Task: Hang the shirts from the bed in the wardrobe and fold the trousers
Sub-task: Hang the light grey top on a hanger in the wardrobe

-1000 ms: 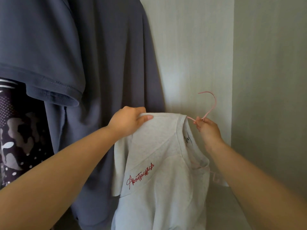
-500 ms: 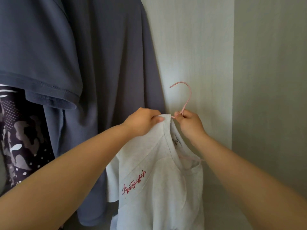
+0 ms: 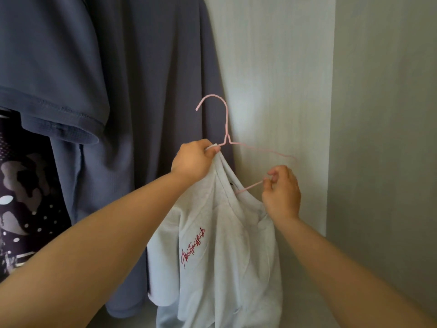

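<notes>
Shirt [image 3: 222, 256] on hanger [image 3: 226, 129] (right of hung clothes [image 3: 146, 91])

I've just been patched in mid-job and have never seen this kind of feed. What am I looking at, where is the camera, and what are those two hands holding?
There is no machine here. A person wears one wide-angle camera on the head, looking forward and down, so both bare arms reach in from below. The view looks into a wardrobe with a pale panel behind. The left hand pinches the collar of a light grey shirt with red lettering, right beside the neck of a pink wire hanger. The right hand grips the hanger's lower wire. The hanger's right shoulder is bare. A dark blue shirt and a patterned garment hang on the left.
</notes>
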A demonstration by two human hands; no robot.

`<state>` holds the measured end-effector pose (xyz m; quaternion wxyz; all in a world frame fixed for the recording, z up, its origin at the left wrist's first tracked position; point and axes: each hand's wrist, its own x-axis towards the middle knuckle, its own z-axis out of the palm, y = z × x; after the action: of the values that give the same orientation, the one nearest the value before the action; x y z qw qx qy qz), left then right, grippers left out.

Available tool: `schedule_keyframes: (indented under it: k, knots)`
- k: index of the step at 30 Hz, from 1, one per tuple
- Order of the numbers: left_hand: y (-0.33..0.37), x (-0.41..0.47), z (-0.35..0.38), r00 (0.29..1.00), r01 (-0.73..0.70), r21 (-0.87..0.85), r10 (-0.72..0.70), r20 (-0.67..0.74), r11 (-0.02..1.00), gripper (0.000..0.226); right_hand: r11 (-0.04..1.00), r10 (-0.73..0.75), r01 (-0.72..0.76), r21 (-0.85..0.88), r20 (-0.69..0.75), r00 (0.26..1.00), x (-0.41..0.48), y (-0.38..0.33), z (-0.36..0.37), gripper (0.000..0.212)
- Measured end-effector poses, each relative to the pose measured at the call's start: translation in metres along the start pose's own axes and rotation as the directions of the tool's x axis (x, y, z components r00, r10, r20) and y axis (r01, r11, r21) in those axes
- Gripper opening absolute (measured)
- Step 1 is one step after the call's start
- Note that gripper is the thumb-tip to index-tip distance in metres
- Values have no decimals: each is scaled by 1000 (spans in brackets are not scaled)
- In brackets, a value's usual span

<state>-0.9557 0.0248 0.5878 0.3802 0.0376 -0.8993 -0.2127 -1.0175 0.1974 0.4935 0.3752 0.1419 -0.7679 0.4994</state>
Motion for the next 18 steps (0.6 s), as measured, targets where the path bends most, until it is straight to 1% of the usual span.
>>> schedule_keyframes:
  k: [1,2,3,4,5,6,7,8,9,10,13,14,15,18]
  knots:
    - [-1,-1,1,1000,15,-55,-15,-4,998,27,995,96,-98,35,32,995,-3,7,2,9]
    - [-2,-3,2,1000,29,-110,-30,-7,994,26,972,218,-222,71,62,974,-5,14,5,6]
    - [-3,-4,2,999,43,-157,-46,-16,987,25,924,355,-365,114,99,929,-7,20,8,3]
    - [-3,-6,2,998,53,-191,-59,-29,980,25,845,490,-512,157,159,857,-8,24,12,3]
    - [-4,-7,1,997,51,-211,-61,-44,976,25,750,591,-634,189,240,770,-10,28,15,5]
    - [-4,-8,1,997,37,-220,-51,-57,975,25,664,644,-716,216,323,694,-11,30,18,12]
    - [-4,-9,0,998,17,-224,-32,-63,974,24,604,659,-759,242,383,647,-12,33,21,21]
    - [-4,-10,0,998,-7,-229,-8,-64,973,23,576,660,-777,254,416,626,-12,35,24,29]
    - [-5,-12,0,998,-28,-235,13,-65,972,21,575,656,-779,249,428,621,-13,36,25,34]
    - [-6,-14,-1,997,-45,-241,29,-70,970,21,592,650,-773,231,431,626,-13,37,26,34]
    - [-9,-19,-1,994,-82,-249,62,-86,965,22,692,598,-710,128,449,664,-11,40,28,22]
    - [-11,-21,-1,994,-85,-255,64,-90,963,20,716,573,-689,110,471,670,-11,42,29,22]
    - [-13,-22,-2,994,-80,-260,57,-95,962,19,729,542,-675,118,503,673,-11,43,29,25]
    - [-17,-21,-4,994,-49,-263,20,-111,964,18,741,453,-652,162,597,663,-12,46,28,45]
